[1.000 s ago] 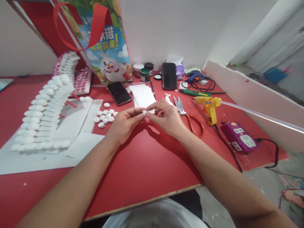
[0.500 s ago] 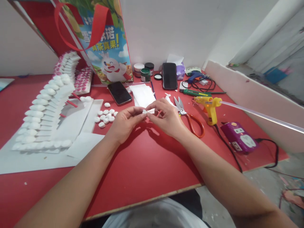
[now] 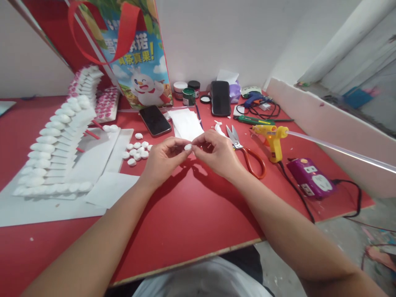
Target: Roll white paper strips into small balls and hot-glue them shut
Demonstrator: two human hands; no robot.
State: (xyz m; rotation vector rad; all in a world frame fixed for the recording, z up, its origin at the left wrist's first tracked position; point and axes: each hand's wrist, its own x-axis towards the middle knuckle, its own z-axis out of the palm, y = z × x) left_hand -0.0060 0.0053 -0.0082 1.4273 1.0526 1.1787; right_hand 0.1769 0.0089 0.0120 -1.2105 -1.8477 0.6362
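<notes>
Between the fingertips of both hands is a small white paper-like piece [image 3: 187, 147], rounded and wadded. My left hand [image 3: 165, 157] pinches it from the left, thumb below and fingers above. From the right, my right hand [image 3: 215, 152] closes thumb and fingertips on its other side. Left of my left hand lies a cluster of similar white rounded pieces [image 3: 137, 152] on the red table [image 3: 185, 231]. Just behind the hands is a stack of white paper sheets [image 3: 186, 123]. Scissors with orange handles [image 3: 252, 163] lie right of my right hand.
At left stands a curved white model [image 3: 66, 136] edged with rounded pieces. A black phone [image 3: 155, 120], paint jars [image 3: 188, 96] and a printed bag [image 3: 139, 62] are at the back. To the right are a yellow glue gun [image 3: 274, 140] and a purple power socket [image 3: 312, 178].
The white piece is turned between my fingertips and shows more of its rounded side. The fingers of my right hand have shifted slightly, and the view has moved a little.
</notes>
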